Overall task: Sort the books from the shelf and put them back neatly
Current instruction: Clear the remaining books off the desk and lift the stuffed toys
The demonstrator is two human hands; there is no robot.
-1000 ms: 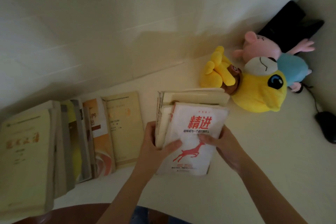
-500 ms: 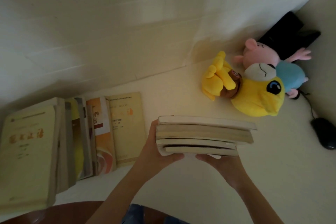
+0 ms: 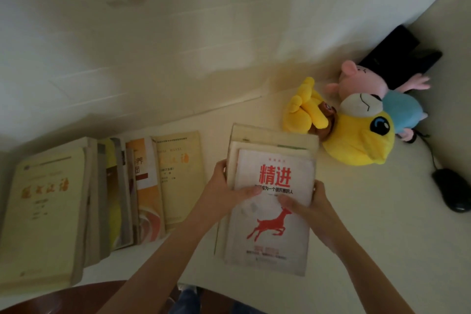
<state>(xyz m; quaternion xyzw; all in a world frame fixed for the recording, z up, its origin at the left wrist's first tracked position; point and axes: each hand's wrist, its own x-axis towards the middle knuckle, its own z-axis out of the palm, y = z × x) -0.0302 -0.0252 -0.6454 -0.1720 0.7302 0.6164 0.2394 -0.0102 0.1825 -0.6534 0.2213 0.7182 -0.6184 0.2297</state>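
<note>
A person is sorting books on a pale shelf surface (image 3: 382, 250), and the job appears to be only partly done. At lower centre of the frame, both hands are holding a stack of books (image 3: 272, 139) flat on the surface, topped by a white book with a red deer (image 3: 270, 232) on its cover. The edges of the stack are sitting unevenly, with the lower books jutting out toward the wall. The left hand (image 3: 226, 191) is gripping the stack's left edge, fingers curled round the side and thumb lying across the white cover. The right hand (image 3: 316, 209) is clasping the right edge in the same way, its thumb pressing on the cover just above the deer. At left of the frame, a row of books (image 3: 63, 199) is lying overlapped with covers up, slumped and not upright, so squaring the stack and standing everything neatly seems to be the work left. At upper right, a yellow plush toy (image 3: 356, 140) and a pink plush pig (image 3: 362, 79) are resting near the stack, with a black computer mouse (image 3: 451, 188) at the right edge.
</note>
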